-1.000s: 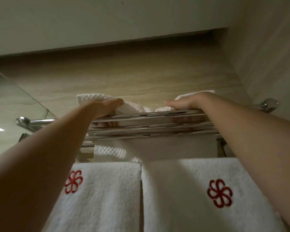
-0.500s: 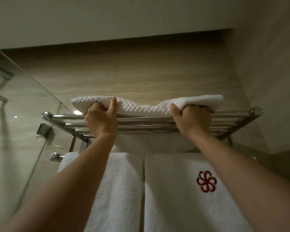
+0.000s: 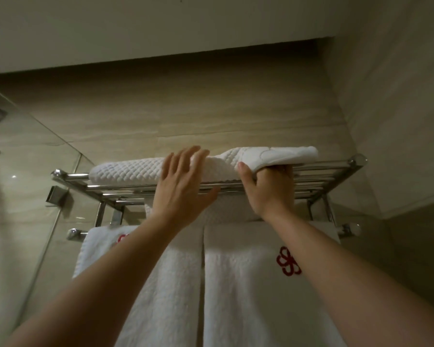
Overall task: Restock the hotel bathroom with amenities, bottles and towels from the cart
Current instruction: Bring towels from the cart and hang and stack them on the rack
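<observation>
Towel (image 3: 140,170) end sits raised off rack (image 3: 336,164), right hand (image 3: 268,189) gripping it, left hand (image 3: 183,186) flat.

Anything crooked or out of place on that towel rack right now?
Yes: the folded towel on the top shelf of the rack is not lying flat. Its right end is raised off the bars, gripped by the right hand, while the left hand rests flat on its middle. The two hanging towels below look straight.
</observation>
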`<state>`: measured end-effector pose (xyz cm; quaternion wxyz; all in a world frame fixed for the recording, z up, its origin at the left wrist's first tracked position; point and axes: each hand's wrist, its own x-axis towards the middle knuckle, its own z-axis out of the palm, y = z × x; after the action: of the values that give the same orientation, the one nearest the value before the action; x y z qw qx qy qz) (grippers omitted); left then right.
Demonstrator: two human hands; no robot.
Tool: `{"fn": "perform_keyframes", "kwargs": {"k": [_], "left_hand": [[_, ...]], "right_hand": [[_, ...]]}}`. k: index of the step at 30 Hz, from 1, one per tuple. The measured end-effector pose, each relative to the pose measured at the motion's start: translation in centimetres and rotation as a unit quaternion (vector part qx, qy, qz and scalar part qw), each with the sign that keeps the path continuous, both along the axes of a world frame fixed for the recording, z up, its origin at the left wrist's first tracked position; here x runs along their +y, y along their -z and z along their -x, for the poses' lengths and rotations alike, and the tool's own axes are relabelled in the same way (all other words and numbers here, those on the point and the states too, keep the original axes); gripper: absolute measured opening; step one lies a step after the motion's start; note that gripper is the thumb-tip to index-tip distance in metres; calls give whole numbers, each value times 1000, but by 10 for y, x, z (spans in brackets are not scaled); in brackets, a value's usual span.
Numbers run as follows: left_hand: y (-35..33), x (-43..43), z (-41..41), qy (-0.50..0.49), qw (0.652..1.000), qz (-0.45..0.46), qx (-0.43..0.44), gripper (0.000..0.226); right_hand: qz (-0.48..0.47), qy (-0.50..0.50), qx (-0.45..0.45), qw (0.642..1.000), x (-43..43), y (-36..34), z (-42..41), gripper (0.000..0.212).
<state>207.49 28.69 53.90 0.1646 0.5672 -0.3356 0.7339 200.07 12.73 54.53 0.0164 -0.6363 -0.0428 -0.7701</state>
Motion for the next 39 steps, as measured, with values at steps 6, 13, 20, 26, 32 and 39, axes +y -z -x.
{"fn": "perform_keyframes", "kwargs": {"k": [6,13,20,26,32,39], "left_hand": [[-28,-6,6,-19,999,-30,-9,38],[-41,-13,1,-28,999,19,-2,37],[-35,-16,-6,-10,998,58,-24,46],[-31,-16,-14,21,994,74,-77,37],[-30,-17,-20,34,989,86,-115,33],[-28,-19,-27,41,982,108,-150,35]], "right_hand": [[97,2,-9,995,-20,23,13,29],[161,122,248,947,-42,43,-5,26],[-21,131,475,870,-46,-5,-53,61],[-23,172,474,863,-57,-25,-68,61],[-35,232,403,885,-61,-31,-87,66],[-58,243,372,894,-56,-42,-124,72]]}}
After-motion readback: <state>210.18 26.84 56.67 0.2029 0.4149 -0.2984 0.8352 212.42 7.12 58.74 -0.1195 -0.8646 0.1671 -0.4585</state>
